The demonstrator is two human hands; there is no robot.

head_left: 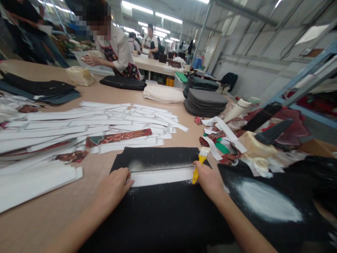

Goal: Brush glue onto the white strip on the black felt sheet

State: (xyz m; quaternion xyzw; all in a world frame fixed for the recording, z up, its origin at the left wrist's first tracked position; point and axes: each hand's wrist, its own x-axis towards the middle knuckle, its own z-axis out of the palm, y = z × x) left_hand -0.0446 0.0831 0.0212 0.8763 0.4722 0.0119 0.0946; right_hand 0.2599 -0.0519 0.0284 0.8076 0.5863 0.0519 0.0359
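With left hand (pixel 116 183), pinches left end of a white strip (pixel 163 176); with right hand (pixel 210 179), clasps a yellow-handled brush (pixel 202 159) beside the strip's right end. Has the strip across a black sheet (pixel 163 211), with loose white strips (pixel 52 133) beyond to the left and stacked dark grey panels (pixel 206 102) farther off.

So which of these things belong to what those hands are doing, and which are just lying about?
In use:
white strip, left hand at one end
yellow-handled brush in right hand
black sheet beneath
probably the loose white strips and white-smeared surface

Seemingly lying about:
gray stack
cream stack
wrapped block
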